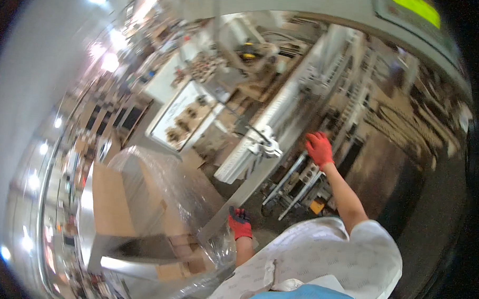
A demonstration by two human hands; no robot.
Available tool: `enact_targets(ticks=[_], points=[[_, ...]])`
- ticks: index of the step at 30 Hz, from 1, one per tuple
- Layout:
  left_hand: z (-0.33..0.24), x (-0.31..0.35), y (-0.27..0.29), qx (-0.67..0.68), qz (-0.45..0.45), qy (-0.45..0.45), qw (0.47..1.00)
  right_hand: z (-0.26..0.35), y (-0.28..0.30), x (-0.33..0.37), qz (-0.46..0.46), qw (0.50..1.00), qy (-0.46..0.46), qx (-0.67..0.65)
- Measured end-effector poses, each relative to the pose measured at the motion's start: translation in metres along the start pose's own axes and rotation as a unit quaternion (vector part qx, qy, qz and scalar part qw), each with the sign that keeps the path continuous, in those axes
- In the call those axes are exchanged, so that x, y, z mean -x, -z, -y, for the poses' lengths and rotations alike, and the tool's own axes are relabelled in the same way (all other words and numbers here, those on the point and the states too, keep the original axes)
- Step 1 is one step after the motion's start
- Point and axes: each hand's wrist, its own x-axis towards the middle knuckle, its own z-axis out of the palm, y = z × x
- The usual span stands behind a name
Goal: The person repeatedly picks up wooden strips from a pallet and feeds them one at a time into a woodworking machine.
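A long, narrow grey board [248, 189] slants from the lower middle up toward the right, beside the machine's pale rail. My left hand [240, 225], in a red glove with dark finger pads, is closed on the board near its lower end. Farther up, my right hand [319, 150] in a red glove has its fingers curled at the board's right edge. Motion blur softens that contact. Metal rods and rollers [296, 180] of the machine lie just below my right hand. A white clamp-like fitting [266, 142] sits on the rail [239, 160] between my hands.
At left, an open cardboard box [108, 200] stands beside crumpled clear plastic film [183, 184]. A white-framed panel with brown round pieces [185, 116] lies beyond. A grey machine housing [329, 7] spans the top. Dark flooring [376, 175] extends right of my arm.
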Motion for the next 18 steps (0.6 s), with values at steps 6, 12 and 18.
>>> enact_targets(ticks=[6,12,18], points=[[0.016,-0.022,0.006,-0.021,0.001,0.053,0.998,-0.014,-0.002,-0.002,-0.046,0.998,0.009,-0.043],[0.036,-0.045,0.002,-0.107,0.047,-0.031,0.993,-0.005,-0.003,-0.003,-0.022,0.999,-0.004,-0.028],[0.043,-0.025,-0.020,-0.196,0.009,-0.185,0.963,-0.011,-0.011,-0.002,-0.005,0.999,-0.006,-0.039]])
